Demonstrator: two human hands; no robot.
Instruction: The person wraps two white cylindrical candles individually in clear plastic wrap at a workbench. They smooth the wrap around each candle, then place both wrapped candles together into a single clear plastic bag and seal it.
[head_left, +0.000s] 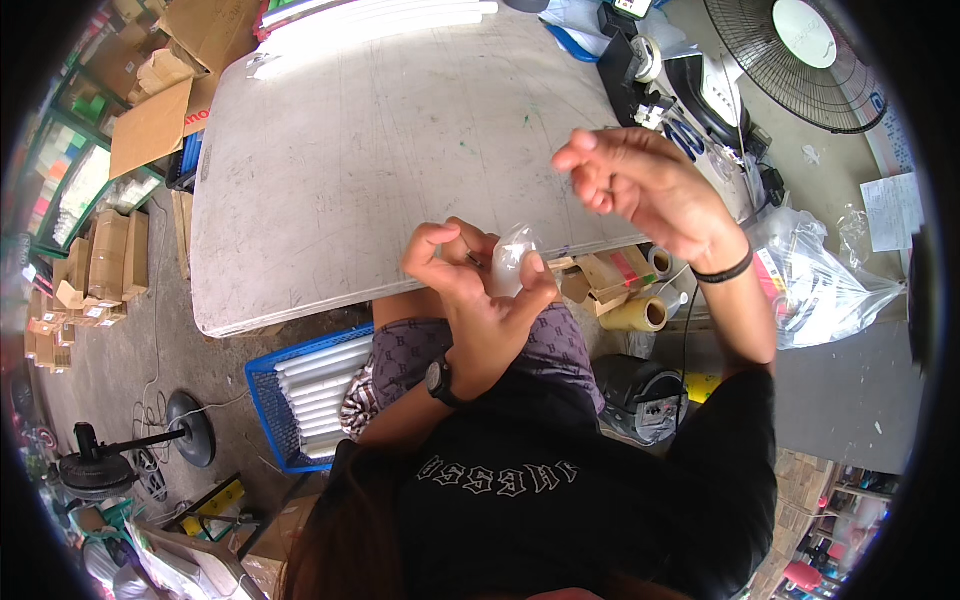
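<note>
My left hand (480, 289) is near the front edge of the white table (390, 150), holding a small clear plastic wrapper or bag (514, 259) with something whitish in it between thumb and fingers. The wrapper's exact contents cannot be told. To the right and farther up, my right hand (637, 180) is raised over the table's right part, palm partly turned up, fingers curled and thumb near the fingertips. Nothing can be made out between those fingers. A black band is on the right wrist, a watch on the left.
Long white tubes (382, 22) lie at the table's far edge. A blue basket (262, 420) of white tubes stands at lower left. Right of the table are a tape roll (645, 60), a desk fan (799, 45) and a filled plastic bag (810, 277). Cardboard boxes (154, 127) stand left.
</note>
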